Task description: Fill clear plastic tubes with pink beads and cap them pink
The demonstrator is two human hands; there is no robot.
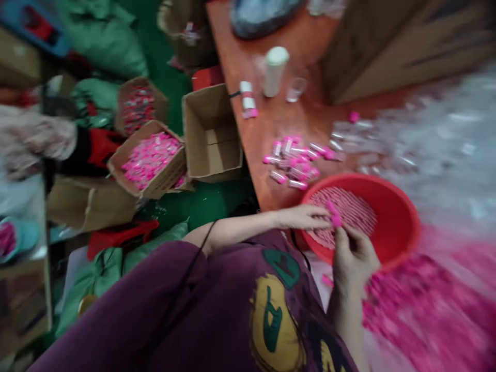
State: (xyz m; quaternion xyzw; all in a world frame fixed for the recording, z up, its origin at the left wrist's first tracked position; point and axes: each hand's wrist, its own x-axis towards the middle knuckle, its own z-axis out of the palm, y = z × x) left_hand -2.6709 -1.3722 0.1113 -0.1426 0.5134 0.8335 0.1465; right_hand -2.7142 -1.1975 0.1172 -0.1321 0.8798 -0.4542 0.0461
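My left hand (306,217) reaches over a red basin (399,222), its fingertips closed on a small bright pink piece (333,213). My right hand (354,250) meets it at the basin's near rim, thumb and fingers pinched at the lower end of the same pink piece. Many small pale pink pieces (349,206) lie in rows in the basin. Beyond the basin, a pile of clear tubes with pink caps (294,163) rests on the orange table (248,57). Motion blur softens the fingertips.
Clear empty tubes (437,129) spread at the right, above a heap of bright pink parts (430,310). A pale green cylinder (276,72) and small clear cup (296,90) stand farther back near a large carton (387,46). Left, floor cartons include one with pink items (151,157).
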